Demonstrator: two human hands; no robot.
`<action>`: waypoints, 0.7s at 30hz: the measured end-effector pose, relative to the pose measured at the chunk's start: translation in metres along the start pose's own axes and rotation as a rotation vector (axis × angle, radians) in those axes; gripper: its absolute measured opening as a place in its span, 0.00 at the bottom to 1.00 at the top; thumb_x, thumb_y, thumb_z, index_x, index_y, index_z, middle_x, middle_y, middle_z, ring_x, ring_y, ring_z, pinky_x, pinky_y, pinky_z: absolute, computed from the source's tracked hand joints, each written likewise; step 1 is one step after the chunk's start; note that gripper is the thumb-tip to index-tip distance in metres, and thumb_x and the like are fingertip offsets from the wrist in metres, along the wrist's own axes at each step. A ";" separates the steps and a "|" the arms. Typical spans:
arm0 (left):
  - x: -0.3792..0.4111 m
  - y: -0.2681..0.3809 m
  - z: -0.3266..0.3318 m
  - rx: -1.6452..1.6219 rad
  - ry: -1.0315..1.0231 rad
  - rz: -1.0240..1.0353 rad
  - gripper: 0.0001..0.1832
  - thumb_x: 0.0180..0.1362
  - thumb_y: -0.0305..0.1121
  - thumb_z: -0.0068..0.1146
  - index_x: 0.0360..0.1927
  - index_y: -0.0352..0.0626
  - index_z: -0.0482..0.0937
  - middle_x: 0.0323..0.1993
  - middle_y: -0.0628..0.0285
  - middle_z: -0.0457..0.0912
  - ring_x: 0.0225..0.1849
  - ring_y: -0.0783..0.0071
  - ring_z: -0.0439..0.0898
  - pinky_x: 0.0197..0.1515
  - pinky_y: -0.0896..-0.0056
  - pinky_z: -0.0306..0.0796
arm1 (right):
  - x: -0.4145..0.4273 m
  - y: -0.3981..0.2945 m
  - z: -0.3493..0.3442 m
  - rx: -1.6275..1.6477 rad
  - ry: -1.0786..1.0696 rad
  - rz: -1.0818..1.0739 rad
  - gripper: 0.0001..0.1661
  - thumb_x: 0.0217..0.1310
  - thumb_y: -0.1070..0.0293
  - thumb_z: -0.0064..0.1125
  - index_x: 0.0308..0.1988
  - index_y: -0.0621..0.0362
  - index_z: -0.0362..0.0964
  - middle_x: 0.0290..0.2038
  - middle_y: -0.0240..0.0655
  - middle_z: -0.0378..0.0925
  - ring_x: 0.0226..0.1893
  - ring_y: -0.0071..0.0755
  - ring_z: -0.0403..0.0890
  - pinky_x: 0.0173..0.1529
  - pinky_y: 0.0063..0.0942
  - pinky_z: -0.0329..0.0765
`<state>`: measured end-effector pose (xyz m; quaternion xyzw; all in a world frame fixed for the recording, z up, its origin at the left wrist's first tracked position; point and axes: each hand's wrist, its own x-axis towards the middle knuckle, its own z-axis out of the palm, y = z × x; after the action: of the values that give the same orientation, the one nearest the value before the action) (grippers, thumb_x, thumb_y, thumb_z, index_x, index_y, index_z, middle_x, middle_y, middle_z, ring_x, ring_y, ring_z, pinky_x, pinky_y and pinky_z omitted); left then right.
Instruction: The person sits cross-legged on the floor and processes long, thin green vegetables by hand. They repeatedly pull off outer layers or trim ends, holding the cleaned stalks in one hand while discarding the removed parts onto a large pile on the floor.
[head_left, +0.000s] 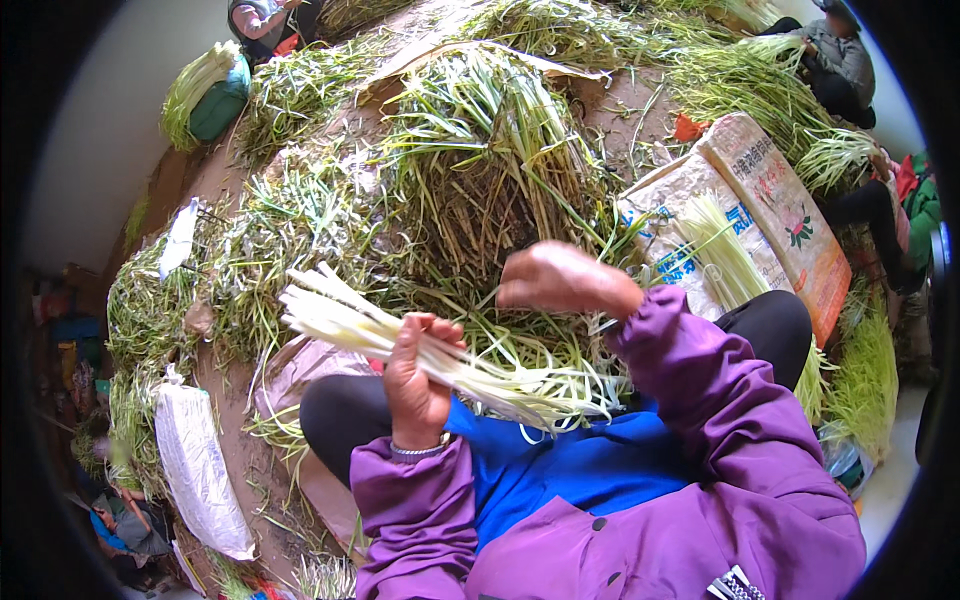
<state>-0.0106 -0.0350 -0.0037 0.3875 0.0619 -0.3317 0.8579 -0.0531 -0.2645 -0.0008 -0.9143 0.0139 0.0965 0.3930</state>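
Observation:
My left hand grips a bunch of pale blanched chive-like stalks by its middle. The white stem ends point up and left, and the thin yellow-green leaves hang right over a blue cloth on my lap. My right hand, blurred by motion, hovers above the leaf end, apart from the bunch. Nothing shows in it, though its fingers are partly hidden. Before me stands a large heap of untrimmed greens, with green leaves on top and brown stems facing me. A trimmed bunch rests at my right on printed woven sacks.
Loose leaves litter the earthen floor. A rolled white sack lies at left, and a green bundle with pale stalks stands at the far left wall. Several people sit around, including one at upper right. More greens lie at right.

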 end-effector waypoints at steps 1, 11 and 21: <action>0.000 0.005 -0.001 -0.007 -0.030 0.026 0.12 0.61 0.42 0.53 0.41 0.46 0.74 0.29 0.66 0.77 0.34 0.72 0.76 0.42 0.63 0.72 | 0.016 0.023 -0.003 -0.099 0.186 0.065 0.22 0.57 0.51 0.53 0.36 0.60 0.76 0.31 0.46 0.79 0.33 0.46 0.80 0.40 0.42 0.75; 0.002 -0.002 0.014 0.047 -0.168 -0.044 0.12 0.62 0.34 0.52 0.44 0.37 0.72 0.14 0.71 0.62 0.18 0.80 0.65 0.29 0.73 0.66 | 0.106 0.106 -0.021 -0.685 0.303 0.563 0.15 0.53 0.61 0.56 0.35 0.62 0.77 0.32 0.44 0.81 0.35 0.43 0.83 0.37 0.37 0.79; -0.003 0.002 0.016 0.166 -0.106 -0.055 0.13 0.61 0.34 0.53 0.45 0.37 0.72 0.15 0.71 0.65 0.18 0.82 0.64 0.26 0.76 0.64 | 0.063 0.111 -0.059 -0.140 0.312 0.570 0.15 0.54 0.61 0.57 0.36 0.62 0.73 0.27 0.39 0.78 0.23 0.34 0.80 0.33 0.30 0.77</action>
<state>-0.0143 -0.0435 0.0102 0.4374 -0.0007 -0.3792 0.8154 0.0075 -0.3809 -0.0521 -0.9022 0.3225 0.0623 0.2798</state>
